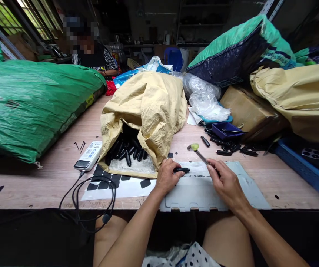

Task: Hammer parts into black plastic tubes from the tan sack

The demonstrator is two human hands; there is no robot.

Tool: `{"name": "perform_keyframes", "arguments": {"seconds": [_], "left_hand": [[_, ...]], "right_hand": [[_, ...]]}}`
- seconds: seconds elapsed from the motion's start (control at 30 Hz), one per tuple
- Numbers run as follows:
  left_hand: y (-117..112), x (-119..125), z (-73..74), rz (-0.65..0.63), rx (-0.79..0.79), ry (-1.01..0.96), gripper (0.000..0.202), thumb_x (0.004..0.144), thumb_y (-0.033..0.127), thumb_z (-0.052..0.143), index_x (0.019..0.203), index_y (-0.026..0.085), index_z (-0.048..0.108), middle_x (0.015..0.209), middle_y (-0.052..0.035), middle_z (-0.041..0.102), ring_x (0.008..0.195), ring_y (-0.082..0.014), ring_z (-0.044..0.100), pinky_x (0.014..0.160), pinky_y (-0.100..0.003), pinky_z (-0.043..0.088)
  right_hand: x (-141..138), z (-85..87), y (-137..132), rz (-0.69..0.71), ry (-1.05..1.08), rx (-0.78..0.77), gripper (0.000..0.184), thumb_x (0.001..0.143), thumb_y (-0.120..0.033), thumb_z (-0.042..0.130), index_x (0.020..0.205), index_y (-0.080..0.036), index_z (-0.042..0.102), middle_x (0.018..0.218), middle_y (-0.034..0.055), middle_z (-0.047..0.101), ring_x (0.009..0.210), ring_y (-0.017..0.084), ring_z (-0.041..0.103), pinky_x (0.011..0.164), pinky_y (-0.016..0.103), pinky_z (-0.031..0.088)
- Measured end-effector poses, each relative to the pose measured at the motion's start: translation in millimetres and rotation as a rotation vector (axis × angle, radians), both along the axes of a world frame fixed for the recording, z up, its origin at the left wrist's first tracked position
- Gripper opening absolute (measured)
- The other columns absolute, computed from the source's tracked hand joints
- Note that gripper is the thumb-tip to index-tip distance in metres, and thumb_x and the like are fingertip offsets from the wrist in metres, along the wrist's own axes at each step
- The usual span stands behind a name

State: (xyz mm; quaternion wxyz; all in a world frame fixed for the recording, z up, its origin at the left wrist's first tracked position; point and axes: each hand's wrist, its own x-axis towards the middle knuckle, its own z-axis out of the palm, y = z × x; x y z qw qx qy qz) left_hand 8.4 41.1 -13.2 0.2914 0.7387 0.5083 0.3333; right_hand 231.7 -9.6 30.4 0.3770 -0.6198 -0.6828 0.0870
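Observation:
My left hand [169, 174] is closed on one end of a black cylindrical piece [183, 170], which lies low over a grey board [200, 191]. In my right hand [226, 181] is the handle of a small hammer [201, 155]. Its head, with a yellow-green face, is raised above the board, apart from the black piece. Left of my left hand a tan sack [148, 100] lies with its mouth towards me. Several black pieces [127, 152] like the held one are heaped inside the mouth. The far inside of the sack is hidden.
A white power bank [88, 155] with a coiled black cable [77, 196] lies at left, near a big green sack [37, 107]. At right are a purple tray [227, 130], loose black pieces [223, 152], a cardboard box [253, 111] and a blue bin [303, 170]. A person [92, 55] sits across the table.

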Motion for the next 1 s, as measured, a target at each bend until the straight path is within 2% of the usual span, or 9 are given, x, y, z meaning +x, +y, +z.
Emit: {"name": "perform_keyframes", "arguments": {"seconds": [0.1, 0.2, 0.37, 0.5, 0.67, 0.8, 0.93, 1.0], "left_hand": [[-0.6, 0.3, 0.2, 0.017, -0.009, -0.026, 0.015, 0.08, 0.019, 0.083, 0.093, 0.022, 0.078, 0.091, -0.0029, 0.062, 0.097, -0.0228, 0.056, 0.089, -0.038, 0.047], [-1.2, 0.6, 0.3, 0.037, -0.011, -0.04, 0.017, 0.077, 0.015, 0.082, 0.092, 0.023, 0.079, 0.088, -0.0023, 0.061, 0.094, -0.0222, 0.056, 0.088, -0.038, 0.048], [-1.0, 0.5, 1.4, 0.043, -0.012, -0.048, 0.017, 0.076, 0.012, 0.081, 0.089, 0.023, 0.079, 0.085, -0.0019, 0.06, 0.092, -0.0216, 0.056, 0.085, -0.037, 0.048], [-0.4, 0.9, 1.7, 0.043, 0.004, -0.026, 0.013, 0.076, 0.012, 0.08, 0.082, 0.024, 0.078, 0.083, -0.0019, 0.06, 0.091, -0.0216, 0.055, 0.084, -0.037, 0.047], [0.1, 0.9, -1.4, 0.039, 0.0, -0.055, 0.016, 0.077, 0.013, 0.08, 0.088, 0.025, 0.08, 0.087, -0.0021, 0.061, 0.093, -0.0216, 0.056, 0.087, -0.038, 0.048], [-0.1, 0.9, -2.8, 0.044, 0.0, -0.05, 0.017, 0.076, 0.013, 0.082, 0.09, 0.023, 0.08, 0.087, -0.0026, 0.062, 0.094, -0.0217, 0.056, 0.088, -0.038, 0.048], [-0.4, 0.8, -3.2, 0.037, -0.002, -0.059, 0.017, 0.077, 0.013, 0.081, 0.09, 0.023, 0.079, 0.088, -0.0026, 0.062, 0.095, -0.0217, 0.057, 0.088, -0.038, 0.049], [-0.3, 0.7, -3.2, 0.035, -0.001, -0.053, 0.015, 0.077, 0.013, 0.079, 0.089, 0.023, 0.077, 0.089, -0.0027, 0.062, 0.095, -0.0221, 0.057, 0.088, -0.038, 0.049]], "right_hand": [[-10.2, -1.4, -23.8, 0.138, 0.014, -0.045, 0.035, 0.104, -0.032, 0.047, 0.135, -0.029, 0.062, 0.113, 0.0049, 0.071, 0.104, 0.018, 0.068, 0.093, 0.03, 0.053], [-15.4, -7.2, -37.0, 0.174, -0.013, -0.092, 0.04, 0.105, -0.03, 0.044, 0.141, -0.032, 0.061, 0.103, 0.0042, 0.069, 0.096, 0.017, 0.069, 0.085, 0.029, 0.056], [-19.7, -12.7, -44.3, 0.144, -0.057, -0.079, 0.044, 0.104, -0.028, 0.044, 0.146, -0.035, 0.058, 0.096, 0.0031, 0.067, 0.086, 0.015, 0.067, 0.081, 0.027, 0.056], [-20.6, -13.7, -45.5, 0.136, -0.123, -0.112, 0.044, 0.104, -0.026, 0.042, 0.142, -0.036, 0.062, 0.09, 0.0018, 0.066, 0.079, 0.014, 0.067, 0.075, 0.026, 0.056], [-14.9, -13.3, -47.3, 0.086, -0.094, -0.064, 0.045, 0.104, -0.03, 0.044, 0.146, -0.034, 0.059, 0.093, 0.0034, 0.066, 0.083, 0.016, 0.067, 0.076, 0.027, 0.056], [-10.9, -18.2, -53.3, 0.063, -0.109, -0.098, 0.043, 0.104, -0.03, 0.043, 0.143, -0.036, 0.061, 0.09, 0.0021, 0.065, 0.081, 0.015, 0.067, 0.075, 0.027, 0.055], [-5.9, -15.3, -48.7, 0.057, -0.061, -0.099, 0.041, 0.104, -0.032, 0.044, 0.141, -0.034, 0.061, 0.101, 0.0036, 0.07, 0.09, 0.017, 0.069, 0.08, 0.029, 0.055], [0.1, -11.2, -38.2, 0.0, -0.045, -0.064, 0.04, 0.103, -0.035, 0.046, 0.14, -0.032, 0.063, 0.108, 0.0051, 0.07, 0.096, 0.019, 0.069, 0.083, 0.03, 0.054]]}}
